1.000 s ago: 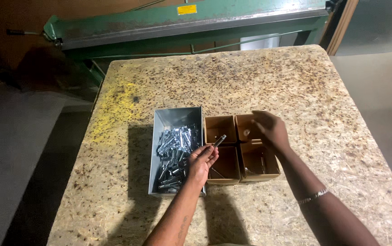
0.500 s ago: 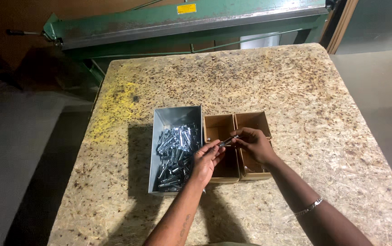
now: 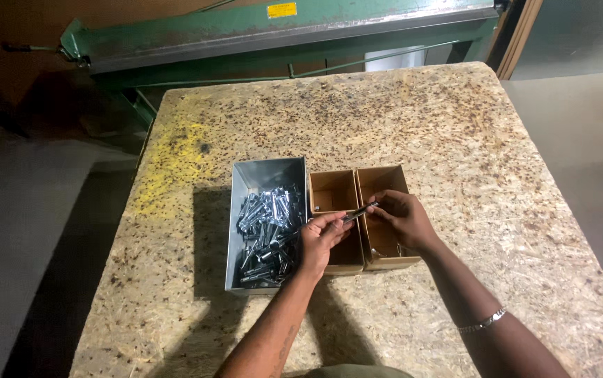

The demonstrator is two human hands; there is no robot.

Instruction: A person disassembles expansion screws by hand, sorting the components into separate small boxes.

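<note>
both hands, left hand and right hand, pinch one bolt above two nearly empty cardboard boxes; the metal tray on the left remains full of bolts.

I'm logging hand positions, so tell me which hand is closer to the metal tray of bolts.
Left. The left hand is at the right edge of the metal tray, pinching one end of a bolt. The right hand is over the right cardboard box, farther away.

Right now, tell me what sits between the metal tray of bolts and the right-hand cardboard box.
In the head view, another open cardboard box stands between the metal tray and the right-hand box. Both hands hold a bolt above it.
</note>
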